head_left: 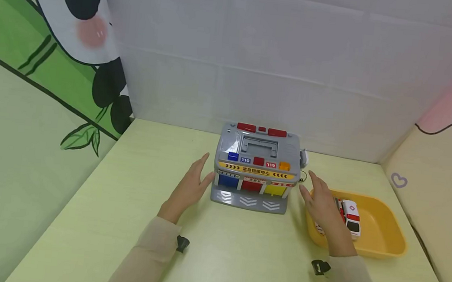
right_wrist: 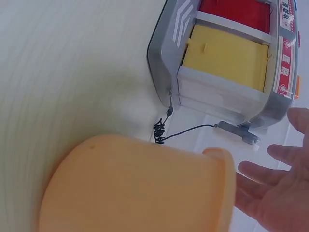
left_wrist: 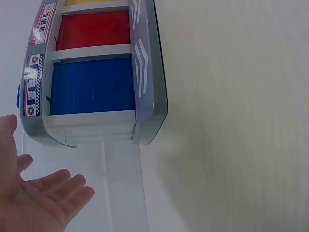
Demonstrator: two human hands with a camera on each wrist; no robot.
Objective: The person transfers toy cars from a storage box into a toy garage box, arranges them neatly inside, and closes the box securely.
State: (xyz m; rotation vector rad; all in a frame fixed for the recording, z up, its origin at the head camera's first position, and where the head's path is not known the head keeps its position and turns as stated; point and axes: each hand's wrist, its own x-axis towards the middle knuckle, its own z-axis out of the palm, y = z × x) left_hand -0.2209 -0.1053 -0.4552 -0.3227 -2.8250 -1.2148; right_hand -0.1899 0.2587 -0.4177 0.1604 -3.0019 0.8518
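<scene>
A grey toy emergency station (head_left: 254,166) stands on the table with its blue, red and yellow garage doors facing me. To its left is my left hand (head_left: 190,186), fingers extended and apart from the toy; the left wrist view has this hand (left_wrist: 43,198) beside the blue door (left_wrist: 91,86). My right hand (head_left: 322,204) reaches in from the other side, above the near-left part of a yellow tray (head_left: 381,224). Nothing is in either palm. In the right wrist view a coiled black cord (right_wrist: 159,131) runs to a grey handset (right_wrist: 236,131) at the station's side.
Inside the tray lies a white toy ambulance (head_left: 351,219), with other toy vehicles partly hidden by my right hand. White cloth (head_left: 257,71) hangs behind the table (head_left: 120,217). Cartoon-printed panels (head_left: 26,131) rise at both sides.
</scene>
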